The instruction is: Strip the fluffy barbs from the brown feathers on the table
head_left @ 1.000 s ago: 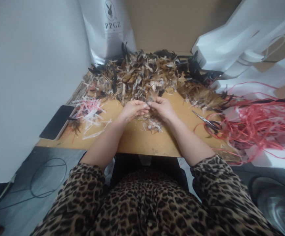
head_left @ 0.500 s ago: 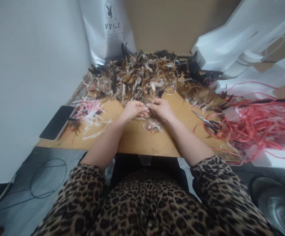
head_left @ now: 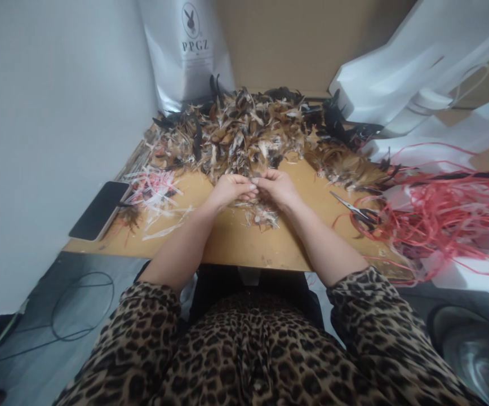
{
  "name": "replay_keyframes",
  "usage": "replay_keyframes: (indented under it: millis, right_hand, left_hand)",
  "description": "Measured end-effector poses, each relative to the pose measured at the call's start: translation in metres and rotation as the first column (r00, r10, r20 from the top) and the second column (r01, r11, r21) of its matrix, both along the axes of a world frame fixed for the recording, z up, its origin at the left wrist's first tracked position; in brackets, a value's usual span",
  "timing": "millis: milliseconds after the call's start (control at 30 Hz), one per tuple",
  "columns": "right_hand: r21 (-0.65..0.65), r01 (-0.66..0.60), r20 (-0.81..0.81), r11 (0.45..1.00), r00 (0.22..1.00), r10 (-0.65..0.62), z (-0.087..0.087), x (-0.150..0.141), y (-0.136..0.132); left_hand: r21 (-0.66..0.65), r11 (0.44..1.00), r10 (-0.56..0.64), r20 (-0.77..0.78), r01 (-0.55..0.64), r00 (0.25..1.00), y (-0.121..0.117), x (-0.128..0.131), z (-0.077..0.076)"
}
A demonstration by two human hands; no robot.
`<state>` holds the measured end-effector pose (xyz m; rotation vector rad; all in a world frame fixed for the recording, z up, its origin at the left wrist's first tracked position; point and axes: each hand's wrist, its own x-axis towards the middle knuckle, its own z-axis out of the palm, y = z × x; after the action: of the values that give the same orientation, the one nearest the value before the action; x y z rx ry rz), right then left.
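Observation:
My left hand point(head_left: 230, 190) and my right hand point(head_left: 277, 186) meet at the near edge of a heap of brown, black and white feathers point(head_left: 244, 127). Both are closed, thumbs and fingers pinched with the tips touching or almost touching. Whatever sits between the fingertips is too small and blurred to name; feathers lie right behind it. Just below the hands, a little pile of pale and pinkish scraps point(head_left: 263, 217) rests on the wooden table point(head_left: 248, 248).
Scissors point(head_left: 352, 207) lie right of my hands beside a tangle of red plastic strips point(head_left: 451, 220). A separate brown feather bunch point(head_left: 350, 166) is behind them. At left are a phone point(head_left: 99, 210) and pink-white strips point(head_left: 154, 189). A white printed bag point(head_left: 189, 62) stands at the back.
Almost nothing differs. Both hands keep the same pinch at the same spot, and the whole view has shifted very slightly.

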<state>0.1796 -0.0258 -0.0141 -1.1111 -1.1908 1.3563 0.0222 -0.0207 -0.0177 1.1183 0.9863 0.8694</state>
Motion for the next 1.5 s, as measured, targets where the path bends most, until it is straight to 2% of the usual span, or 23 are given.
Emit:
replay_keyframes:
  millis: [100, 200, 267, 367, 433, 500, 567, 667, 767, 833, 1000, 1100, 1167, 1200, 1267, 1333, 1400, 1433, 1500]
  right_hand:
    - [-0.012, -0.038, -0.017, 0.999, 0.999, 0.038, 0.002, 0.000, -0.001]
    - [-0.001, -0.032, -0.051, 0.999, 0.998, 0.032, 0.002, 0.001, 0.001]
    - [0.009, 0.028, -0.069, 1.000, 0.997, -0.027, 0.001, 0.005, 0.005]
    - [0.062, 0.181, -0.024, 0.982, 0.983, -0.179, -0.003, 0.014, 0.012]
    - [0.140, 0.254, 0.048, 0.957, 0.964, -0.263, -0.005, 0.020, 0.015]
    - [0.209, 0.264, 0.130, 0.942, 0.947, -0.294, -0.007, 0.024, 0.016]
    - [0.250, 0.220, 0.234, 0.943, 0.931, -0.279, -0.010, 0.023, 0.015]
    - [0.290, 0.086, 0.430, 0.953, 0.878, -0.210, -0.015, 0.018, 0.013]
    - [0.306, -0.049, 0.627, 0.951, 0.762, -0.162, -0.021, 0.011, 0.013]
    - [0.314, -0.093, 0.717, 0.945, 0.676, -0.172, -0.022, 0.008, 0.013]
    - [0.346, -0.154, 0.794, 0.926, 0.574, -0.201, -0.012, -0.002, 0.006]
    - [0.291, -0.151, 0.853, 0.945, 0.488, -0.185, -0.007, -0.009, 0.001]
    - [0.266, -0.126, 0.867, 0.956, 0.465, -0.180, -0.007, -0.011, 0.001]
    - [0.263, -0.109, 0.854, 0.959, 0.490, -0.178, -0.008, -0.012, 0.002]
    - [0.247, -0.062, 0.764, 0.967, 0.626, -0.155, -0.009, -0.010, 0.005]
    - [0.185, 0.008, 0.573, 0.983, 0.811, -0.114, -0.008, -0.006, 0.008]
    - [0.070, 0.070, 0.307, 0.995, 0.948, -0.089, -0.006, -0.002, 0.009]
    - [0.010, 0.084, 0.174, 0.996, 0.981, -0.085, -0.003, 0.000, 0.009]
    - [-0.085, 0.077, -0.040, 0.993, 0.996, -0.081, 0.001, 0.003, 0.009]
  left_hand:
    - [0.003, 1.000, -0.015, 0.001, 0.015, 1.000, 0.000, -0.001, 0.001]
    - [0.016, 0.999, 0.037, 0.045, -0.038, 0.998, 0.001, -0.003, 0.004]
    - [0.017, 0.990, 0.138, 0.109, -0.141, 0.984, 0.005, -0.007, 0.008]
    - [0.005, 0.935, 0.346, 0.203, -0.355, 0.916, 0.012, -0.015, 0.013]
    - [-0.010, 0.908, 0.409, 0.249, -0.420, 0.878, 0.015, -0.019, 0.014]
    - [-0.014, 0.901, 0.421, 0.262, -0.433, 0.868, 0.017, -0.022, 0.013]
    - [-0.007, 0.905, 0.413, 0.259, -0.426, 0.873, 0.017, -0.022, 0.011]
    - [0.013, 0.912, 0.395, 0.247, -0.411, 0.885, 0.016, -0.020, 0.008]
    - [0.022, 0.917, 0.382, 0.249, -0.399, 0.890, 0.016, -0.019, 0.007]
    - [0.022, 0.918, 0.378, 0.247, -0.395, 0.892, 0.015, -0.018, 0.008]
    - [0.025, 0.918, 0.379, 0.234, -0.396, 0.895, 0.014, -0.018, 0.008]
    - [0.032, 0.925, 0.363, 0.231, -0.380, 0.903, 0.014, -0.018, 0.007]
    - [0.032, 0.927, 0.357, 0.220, -0.373, 0.908, 0.014, -0.018, 0.006]
    - [0.029, 0.927, 0.360, 0.214, -0.374, 0.908, 0.014, -0.018, 0.006]
    - [0.019, 0.925, 0.366, 0.210, -0.378, 0.907, 0.014, -0.018, 0.005]
    - [0.003, 0.930, 0.358, 0.219, -0.368, 0.908, 0.014, -0.018, 0.006]
    - [-0.024, 0.943, 0.326, 0.243, -0.331, 0.914, 0.014, -0.017, 0.007]
    - [-0.042, 0.952, 0.304, 0.257, -0.303, 0.917, 0.013, -0.016, 0.007]
    - [-0.083, 0.968, 0.250, 0.283, -0.236, 0.926, 0.011, -0.015, 0.008]
